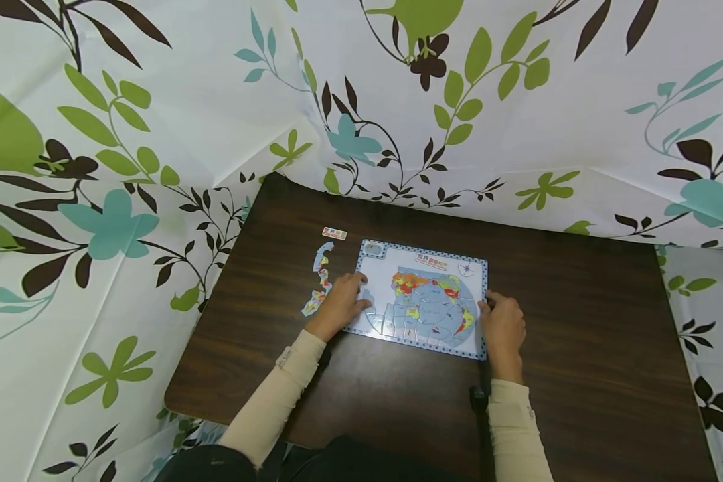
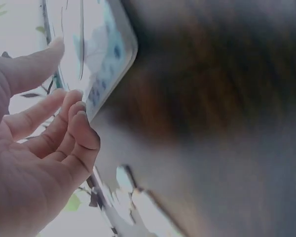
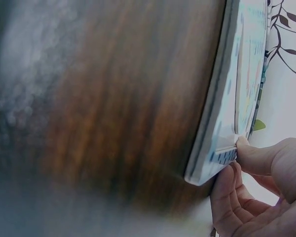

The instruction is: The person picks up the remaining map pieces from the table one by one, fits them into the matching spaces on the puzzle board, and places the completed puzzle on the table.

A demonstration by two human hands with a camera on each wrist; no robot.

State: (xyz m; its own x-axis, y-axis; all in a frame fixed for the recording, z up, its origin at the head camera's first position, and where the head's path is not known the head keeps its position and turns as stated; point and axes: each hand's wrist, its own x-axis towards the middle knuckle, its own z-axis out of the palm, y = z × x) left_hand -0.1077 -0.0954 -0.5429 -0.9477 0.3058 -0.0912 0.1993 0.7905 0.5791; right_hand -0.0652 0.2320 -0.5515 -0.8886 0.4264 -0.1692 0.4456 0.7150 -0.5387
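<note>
Puzzle board (image 1: 382,274), one: rectangular, white, with a blue dotted border, printed lettering along the top and a compass mark near the upper right corner. Located at the middle of the table (image 1: 596,348), between the two hands; whether any edge is raised off the surface cannot be told.

Map pieces (image 1: 435,304), fitted: mostly blue, with red, orange, yellow and green land, filling the right and lower parts of the board's rounded map. A white area shows toward the map's upper left.

Loose pieces (image 1: 312,303), several: blue with coloured land, in a curved row on the table left of the board, the lower ones near the left hand.

Label strip (image 1: 334,233), one: small, lettered, lying just above that row.

Left hand (image 1: 342,299): at the board's left edge, thumb apart from the fingers, fingers bent and gathered at the edge in the left wrist view; whether it pinches the board cannot be told.

Right hand (image 1: 504,323): pinches the board's right edge, thumb at the face, fingers bent at the border.

Sleeves (image 1: 271,395), two: cream, one on each forearm.

Table: dark brown, wood-grained.

Wall covering (image 1: 578,100): white, printed with green, teal and dark brown leaves and flowers, behind and beside the table.
</note>
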